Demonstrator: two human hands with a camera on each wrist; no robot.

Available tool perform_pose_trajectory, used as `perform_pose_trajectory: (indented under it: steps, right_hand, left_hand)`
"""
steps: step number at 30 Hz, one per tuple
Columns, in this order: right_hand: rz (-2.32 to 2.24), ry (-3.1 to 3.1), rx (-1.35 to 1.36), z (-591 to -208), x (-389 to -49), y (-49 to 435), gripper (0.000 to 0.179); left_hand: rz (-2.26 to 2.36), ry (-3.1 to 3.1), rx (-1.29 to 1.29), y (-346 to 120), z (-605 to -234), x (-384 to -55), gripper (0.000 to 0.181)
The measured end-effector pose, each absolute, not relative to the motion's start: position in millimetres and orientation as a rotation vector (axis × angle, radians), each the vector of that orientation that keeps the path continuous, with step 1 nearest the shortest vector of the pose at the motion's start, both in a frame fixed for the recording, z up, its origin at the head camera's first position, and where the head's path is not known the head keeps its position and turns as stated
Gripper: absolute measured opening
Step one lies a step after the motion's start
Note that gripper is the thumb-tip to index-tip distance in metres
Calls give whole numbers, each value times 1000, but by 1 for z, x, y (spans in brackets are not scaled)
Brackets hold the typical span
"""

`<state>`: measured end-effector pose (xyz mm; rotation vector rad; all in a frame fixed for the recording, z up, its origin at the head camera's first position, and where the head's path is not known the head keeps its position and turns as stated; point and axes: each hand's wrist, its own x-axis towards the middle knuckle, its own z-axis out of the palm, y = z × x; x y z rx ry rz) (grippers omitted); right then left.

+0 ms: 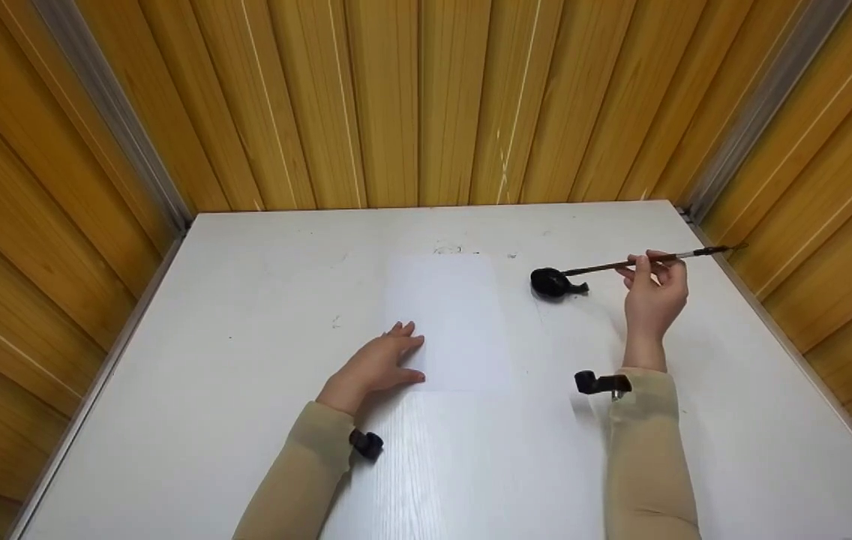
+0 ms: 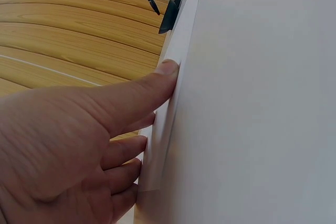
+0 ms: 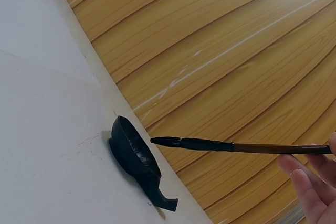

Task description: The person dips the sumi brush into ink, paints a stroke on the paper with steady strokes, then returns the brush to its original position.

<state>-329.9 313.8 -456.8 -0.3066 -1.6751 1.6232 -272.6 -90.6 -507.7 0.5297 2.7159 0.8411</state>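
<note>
A brown-handled writing brush (image 1: 606, 266) is pinched between the thumb and fingers of my right hand (image 1: 657, 296). Its dark tip (image 3: 165, 141) points left, close above the black ink dish (image 1: 548, 283) in the right wrist view. This dish is a small round bowl with a short bent handle, standing on the white table. A blank white sheet of paper (image 1: 460, 322) lies at the middle of the table. My left hand (image 1: 377, 364) rests at the sheet's left edge, its fingers and thumb extended onto the paper.
The white table (image 1: 246, 300) meets wood-patterned walls (image 1: 441, 105) at the back and both sides. Faint dark smudges (image 1: 448, 249) mark the tabletop behind the sheet. A small black camera mount (image 1: 602, 383) sits at the right wrist, another (image 1: 367, 445) at the left.
</note>
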Motion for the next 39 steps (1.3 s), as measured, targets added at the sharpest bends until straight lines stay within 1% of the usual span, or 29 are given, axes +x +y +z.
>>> perform_pose_trajectory:
  steps: [2,7,10,29,32,39]
  right_hand:
    - [1589,-1690,-268,-455,-330,312,10]
    - [1515,-1734,-165,-454,-330,309,21]
    - [1475,-1753,-96,-453,-329,306,24]
    - [1273,-1849,87,-454,-329,302,22]
    - [1260,-1859,89,-454,-328,301,22]
    - [1209,-1875,79,-446,-322,290,17]
  left_hand:
    - [838,2719,527,-91,-507,-273,69]
    - [856,2710,533,-91,-506,-271,70]
    - [870,2702,550,-92,-505,-270,70]
    - [874,2707,537,-92,-508,-271,70]
    - [866,2706,535,-92,-507,-271,70]
    - [854,2697,554,-93,-507,-271,71]
